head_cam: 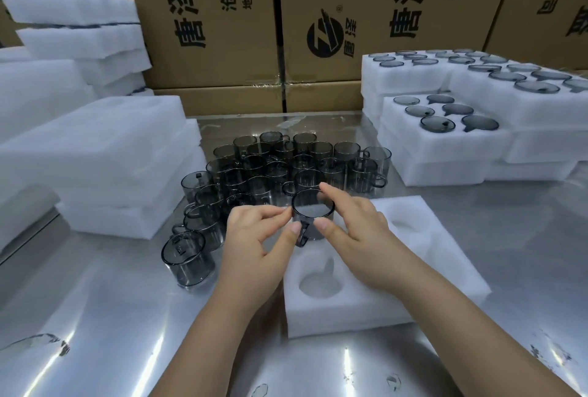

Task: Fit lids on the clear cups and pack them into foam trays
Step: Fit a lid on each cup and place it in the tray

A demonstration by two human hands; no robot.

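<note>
Head view, looking down at two bare hands over a shiny steel table (127,317); between them they hold one cup (313,210) just above a white foam tray (429,256), near its far-left cavity; this looks like the moment of lowering it in. The left hand (257,237) pinches the cup's left rim between thumb and forefinger, its other fingers loosely curled; the right hand (353,234) spans the rim, forefinger on the far edge and thumb on the near edge; a two-sided grip likely keeps the slippery cup level and lets its handle, which points toward the person, line up with the notch in the cavity. Whether a lid already sits on this cup I cannot tell.

The cup is smoke-tinted, see-through, straight-walled and round, with a small loop handle; the tray is soft, matte, thick foam with round cut-outs, the nearest one empty. Behind the hands stands a tight cluster of loose cups (286,164); a lidded cup (187,260) sits apart at front left. Packed trays (413,148) with grey lids showing are stacked at right; plain foam stacks (105,155) at left; printed cardboard boxes (222,31) form the back wall.
</note>
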